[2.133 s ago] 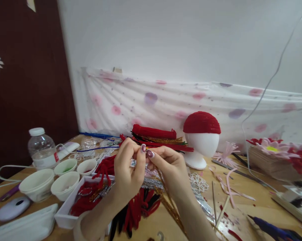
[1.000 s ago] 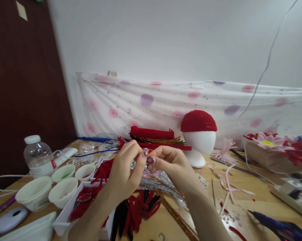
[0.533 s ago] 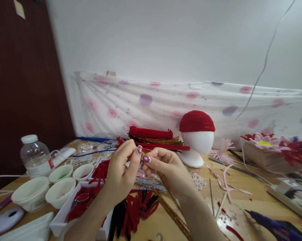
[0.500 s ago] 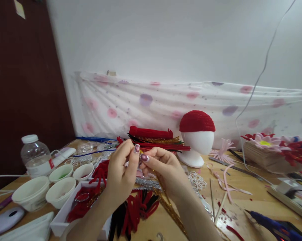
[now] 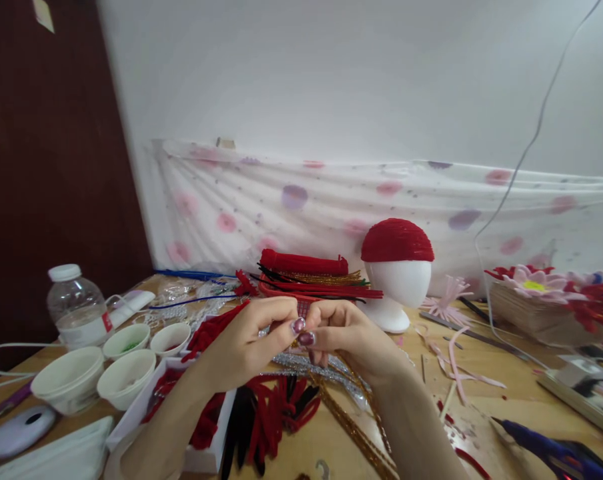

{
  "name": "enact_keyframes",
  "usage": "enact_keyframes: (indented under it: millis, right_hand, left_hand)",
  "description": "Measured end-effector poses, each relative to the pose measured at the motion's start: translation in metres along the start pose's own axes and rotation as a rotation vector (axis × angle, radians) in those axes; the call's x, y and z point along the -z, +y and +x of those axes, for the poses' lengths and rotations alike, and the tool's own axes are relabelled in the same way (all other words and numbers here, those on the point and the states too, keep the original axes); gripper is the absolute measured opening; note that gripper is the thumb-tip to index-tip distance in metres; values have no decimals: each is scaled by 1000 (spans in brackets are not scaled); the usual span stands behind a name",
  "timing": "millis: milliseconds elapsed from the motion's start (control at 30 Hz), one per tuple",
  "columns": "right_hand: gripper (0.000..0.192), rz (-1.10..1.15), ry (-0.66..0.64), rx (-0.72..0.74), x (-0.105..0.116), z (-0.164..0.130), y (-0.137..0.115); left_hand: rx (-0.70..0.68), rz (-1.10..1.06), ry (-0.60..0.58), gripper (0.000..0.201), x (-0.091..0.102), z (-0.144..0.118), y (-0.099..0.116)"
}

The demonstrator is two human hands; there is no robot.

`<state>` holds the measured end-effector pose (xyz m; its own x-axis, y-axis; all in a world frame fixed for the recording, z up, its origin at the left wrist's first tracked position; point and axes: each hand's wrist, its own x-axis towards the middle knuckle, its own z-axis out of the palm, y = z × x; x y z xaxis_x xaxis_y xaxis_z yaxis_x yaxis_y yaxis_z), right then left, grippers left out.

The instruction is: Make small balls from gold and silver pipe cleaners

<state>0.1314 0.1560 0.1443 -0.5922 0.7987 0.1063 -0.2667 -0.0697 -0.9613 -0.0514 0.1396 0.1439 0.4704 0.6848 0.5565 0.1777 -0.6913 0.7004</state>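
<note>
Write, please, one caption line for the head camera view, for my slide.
Left hand and right hand meet fingertip to fingertip above red pipe cleaners on a cluttered wooden table.

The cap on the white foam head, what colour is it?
The cap is red, on the foam head; the head view shows it plainly.

Both hands (image 5: pixel 301 333) pinched over pipe cleaners (image 5: pixel 281 407)

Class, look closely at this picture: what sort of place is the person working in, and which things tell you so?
Most likely a home craft table. Bundles of pipe cleaners, a foam head capped in red and a glue gun lie around the two hands.
</note>
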Motion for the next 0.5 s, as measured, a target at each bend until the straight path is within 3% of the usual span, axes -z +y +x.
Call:
enact_keyframes:
  millis: [67,267,333,400,500]
  right_hand:
    - [20,21,11,15,-2,-1,1]
    - [21,249,143,198,-30,4,13]
    - [20,295,177,235,-40,6,19]
    - [21,324,206,281,-45,8,24]
    - [23,273,205,329,-42,10,25]
  left_hand:
    - [-12,-16,75,34,-4,1,-1]
    - [-121,46,635,33,-34,1,-7]
    - [-157,78,760,33,-43,0,-8]
    - [-166,51,807,32,-48,-1,-8]
    - [-147,0,752,31,-44,-3,-6]
